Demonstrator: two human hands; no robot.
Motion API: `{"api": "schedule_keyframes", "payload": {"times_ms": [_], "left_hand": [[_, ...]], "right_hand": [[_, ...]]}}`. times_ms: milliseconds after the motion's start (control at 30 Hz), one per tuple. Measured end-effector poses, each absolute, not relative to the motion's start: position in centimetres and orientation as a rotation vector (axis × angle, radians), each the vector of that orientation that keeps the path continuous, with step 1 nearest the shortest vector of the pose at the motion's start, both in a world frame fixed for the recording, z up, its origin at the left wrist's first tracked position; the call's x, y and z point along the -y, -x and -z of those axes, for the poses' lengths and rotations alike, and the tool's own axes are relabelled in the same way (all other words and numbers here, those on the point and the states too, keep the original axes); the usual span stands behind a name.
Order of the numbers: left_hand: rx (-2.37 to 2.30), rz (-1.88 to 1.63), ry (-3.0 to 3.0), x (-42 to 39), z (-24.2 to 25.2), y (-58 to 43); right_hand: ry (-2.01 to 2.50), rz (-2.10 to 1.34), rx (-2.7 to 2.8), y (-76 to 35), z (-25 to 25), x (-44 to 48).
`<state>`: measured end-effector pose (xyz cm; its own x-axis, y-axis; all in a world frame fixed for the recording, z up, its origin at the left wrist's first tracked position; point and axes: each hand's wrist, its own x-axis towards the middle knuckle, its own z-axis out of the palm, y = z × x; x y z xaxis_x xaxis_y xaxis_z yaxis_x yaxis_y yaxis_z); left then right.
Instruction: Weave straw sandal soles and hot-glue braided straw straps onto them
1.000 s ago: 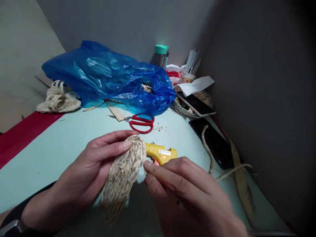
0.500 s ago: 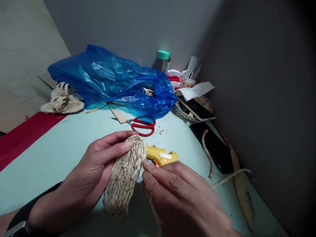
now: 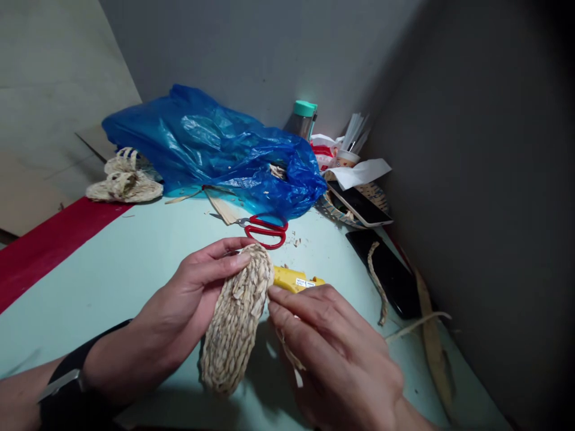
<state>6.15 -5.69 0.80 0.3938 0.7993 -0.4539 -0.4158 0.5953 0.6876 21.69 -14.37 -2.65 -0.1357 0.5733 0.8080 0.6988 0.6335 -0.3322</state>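
Note:
A long oval sole of braided straw (image 3: 238, 323) hangs in front of me, tilted, its upper end held between the thumb and fingers of my left hand (image 3: 188, 293). At its right edge my right hand (image 3: 332, 344) pinches a straw braid (image 3: 290, 353), whose loose end dangles below the fingers. Whether the braid is joined to the sole is hidden by the fingertips. Just behind the right hand lies a yellow glue gun (image 3: 291, 279), partly covered by the sole and hand. Red-handled scissors (image 3: 267, 232) rest on the table beyond the sole.
A blue plastic bag (image 3: 202, 143) fills the back of the table (image 3: 144, 251). Left of it sits a woven straw slipper (image 3: 126, 182). On the right are a basket (image 3: 375, 197) with a phone (image 3: 359, 203), a black phone (image 3: 390, 281) and straw strips (image 3: 431, 335). A bottle (image 3: 303, 120) stands behind.
Both hands and the sole appear slightly further right, as the whole view has shifted. The sole is turned a little more upright, and the braid's loose end now shows below my right hand.

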Motion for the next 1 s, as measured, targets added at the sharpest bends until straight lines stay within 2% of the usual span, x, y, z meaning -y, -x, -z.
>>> {"api": "schedule_keyframes", "payload": {"times_ms": [633, 767, 1000], "left_hand": [[-0.712, -0.838, -0.692, 5.9, -0.5, -6.1], [-0.753, -0.831, -0.716, 5.8, -0.8, -6.2], [-0.753, -0.875, -0.685, 5.8, -1.0, -6.3]], "right_hand": [[1.063, -0.205, 1.635, -22.8, 1.5, 13.8], [1.222, -0.373, 1.537, -23.0, 1.9, 14.1], [1.230, -0.748, 1.577, -22.8, 2.3, 13.9]]}}
